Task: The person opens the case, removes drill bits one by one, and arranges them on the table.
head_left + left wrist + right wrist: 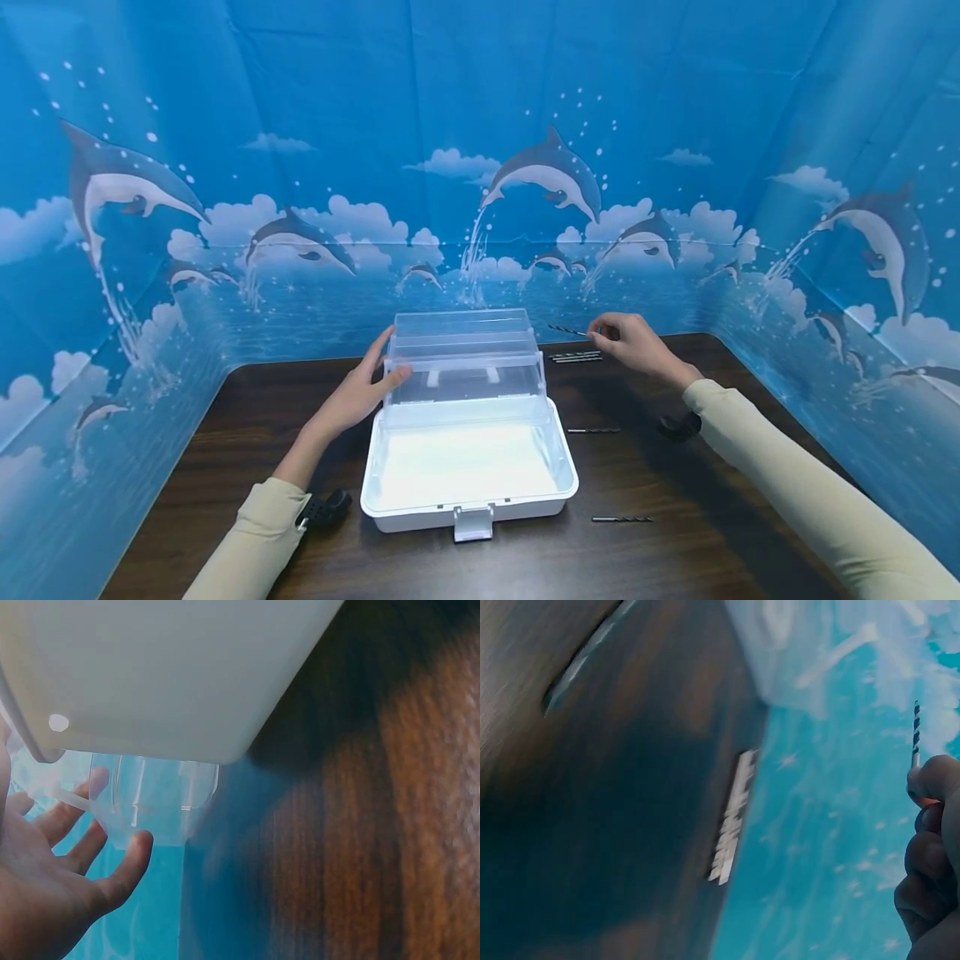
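A white case (468, 467) with a clear lid (465, 333) raised at the back stands on the table. At the lid's left edge is my left hand (365, 392), its thumb over the clear plastic and its fingers spread along the side. The left wrist view shows those fingers (124, 870) loosely extended beside the lid. My right hand (633, 337) pinches a drill bit (567, 330) by its shank, held in the air right of the lid. In the right wrist view, the twisted end of this drill bit (916, 724) points away from the fingertips.
Several drill bits (576, 357) lie together near the table's back edge. Another bit (594, 431) lies right of the case, and one more bit (622, 519) is nearer the front. Behind the dark wooden table (720, 500) hangs a blue dolphin-print curtain (465, 100).
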The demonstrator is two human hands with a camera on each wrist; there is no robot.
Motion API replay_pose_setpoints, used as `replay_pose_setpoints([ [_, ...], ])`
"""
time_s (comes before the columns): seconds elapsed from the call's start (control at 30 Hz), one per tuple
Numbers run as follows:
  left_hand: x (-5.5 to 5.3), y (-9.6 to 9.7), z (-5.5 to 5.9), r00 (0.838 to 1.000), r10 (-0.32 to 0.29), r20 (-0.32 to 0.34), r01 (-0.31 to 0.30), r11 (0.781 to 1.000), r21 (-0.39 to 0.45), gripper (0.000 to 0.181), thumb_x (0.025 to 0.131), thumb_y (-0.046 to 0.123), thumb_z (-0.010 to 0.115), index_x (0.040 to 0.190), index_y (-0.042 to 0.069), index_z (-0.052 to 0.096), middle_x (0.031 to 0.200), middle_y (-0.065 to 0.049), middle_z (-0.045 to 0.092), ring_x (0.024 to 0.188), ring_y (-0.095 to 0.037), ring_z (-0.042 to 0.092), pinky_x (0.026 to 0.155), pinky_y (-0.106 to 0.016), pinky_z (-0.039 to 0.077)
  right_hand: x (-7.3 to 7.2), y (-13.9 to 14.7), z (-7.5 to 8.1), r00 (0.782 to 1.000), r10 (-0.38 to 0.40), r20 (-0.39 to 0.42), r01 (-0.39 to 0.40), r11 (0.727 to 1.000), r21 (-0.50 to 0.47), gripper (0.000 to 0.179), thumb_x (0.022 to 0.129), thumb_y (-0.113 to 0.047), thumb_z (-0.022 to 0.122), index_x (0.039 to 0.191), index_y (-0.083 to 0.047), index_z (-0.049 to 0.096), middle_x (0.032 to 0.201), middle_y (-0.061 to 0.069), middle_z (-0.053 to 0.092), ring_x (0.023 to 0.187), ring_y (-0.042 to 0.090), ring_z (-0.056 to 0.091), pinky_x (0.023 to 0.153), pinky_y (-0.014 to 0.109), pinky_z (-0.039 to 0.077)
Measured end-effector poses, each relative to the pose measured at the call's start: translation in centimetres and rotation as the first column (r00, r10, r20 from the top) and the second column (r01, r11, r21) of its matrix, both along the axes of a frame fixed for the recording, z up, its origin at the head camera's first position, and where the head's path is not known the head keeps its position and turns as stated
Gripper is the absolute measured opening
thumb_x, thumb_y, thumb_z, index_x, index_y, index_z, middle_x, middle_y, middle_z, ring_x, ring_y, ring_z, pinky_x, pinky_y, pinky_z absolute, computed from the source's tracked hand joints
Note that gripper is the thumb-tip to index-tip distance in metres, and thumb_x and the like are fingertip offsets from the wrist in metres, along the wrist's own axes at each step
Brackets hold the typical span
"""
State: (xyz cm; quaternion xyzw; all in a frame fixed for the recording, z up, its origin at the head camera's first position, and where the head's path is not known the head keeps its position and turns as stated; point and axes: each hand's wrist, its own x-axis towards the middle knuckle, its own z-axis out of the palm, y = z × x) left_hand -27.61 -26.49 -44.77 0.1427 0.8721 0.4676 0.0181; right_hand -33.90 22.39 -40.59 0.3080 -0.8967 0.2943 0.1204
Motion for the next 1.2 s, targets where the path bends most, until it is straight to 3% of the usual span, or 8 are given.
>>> replay_pose_setpoints([
  [0.13,0.1,0.0,0.0,1.0,-0.001,0.008,0.001,1.0,0.007,0.087,0.101,0.057,0.056,0.163,0.04,-0.003,0.169,-0.011,0.005,0.151,-0.041,0.015,0.103,-0.076,0.028,-0.8,0.9,-1.9,1.0,0.001,-0.013,0.0,0.998,0.063,0.006,0.102,-0.009,0.065,0.105,-0.01,0.07,0.079,-0.002,0.06,0.063,0.016,0.052,0.057,0.036,0.044],
  [0.3,-0.1,0.1,0.3,1.0,-0.015,0.017,0.015,1.0,0.012,0.086,0.103,0.051,0.056,0.164,0.035,-0.003,0.168,-0.017,0.007,0.151,-0.044,0.015,0.102,-0.076,0.029,-1.5,1.9,-4.4,0.999,-0.022,-0.041,0.028,0.988,0.15,0.009,0.1,-0.007,0.066,0.107,-0.005,0.071,0.091,0.001,0.064,0.073,0.016,0.055,0.065,0.04,0.047],
  [0.47,-0.1,0.1,0.0,1.0,-0.015,-0.003,0.015,1.0,0.014,0.088,0.102,0.056,0.056,0.165,0.036,-0.002,0.168,-0.015,0.008,0.151,-0.043,0.016,0.102,-0.076,0.03,-2.0,2.5,-6.1,0.999,-0.047,-0.023,0.051,0.98,0.194,0.011,0.101,-0.009,0.065,0.109,-0.004,0.07,0.097,0.003,0.065,0.079,0.017,0.057,0.07,0.042,0.049],
  [0.7,-0.1,-0.1,-0.1,1.0,-0.004,0.001,0.004,1.0,0.015,0.089,0.101,0.058,0.056,0.164,0.036,-0.003,0.169,-0.013,0.005,0.151,-0.043,0.015,0.102,-0.076,0.029,-2.9,2.5,-7.4,0.999,-0.038,0.033,0.031,0.981,0.19,0.009,0.101,-0.01,0.066,0.107,-0.005,0.071,0.099,0.005,0.066,0.086,0.021,0.061,0.076,0.046,0.052],
  [0.9,-0.1,-0.1,-0.2,1.0,-0.012,0.012,0.012,1.0,0.013,0.088,0.101,0.058,0.055,0.164,0.039,-0.003,0.169,-0.012,0.005,0.151,-0.042,0.015,0.102,-0.076,0.029,-3.6,2.6,-8.4,0.997,-0.016,0.07,0.003,0.982,0.189,0.006,0.102,-0.01,0.065,0.102,-0.007,0.07,0.096,0.002,0.064,0.082,0.018,0.059,0.074,0.044,0.051],
  [1.2,-0.2,-0.2,0.0,1.0,-0.017,0.007,0.017,1.0,0.013,0.088,0.101,0.057,0.056,0.164,0.04,-0.003,0.169,-0.009,0.004,0.151,-0.041,0.015,0.103,-0.076,0.028,-4.1,2.3,-8.5,0.99,0.034,0.138,-0.053,0.989,0.135,0.005,0.101,-0.006,0.065,0.1,-0.005,0.07,0.094,0.001,0.064,0.082,0.019,0.058,0.075,0.044,0.05],
])
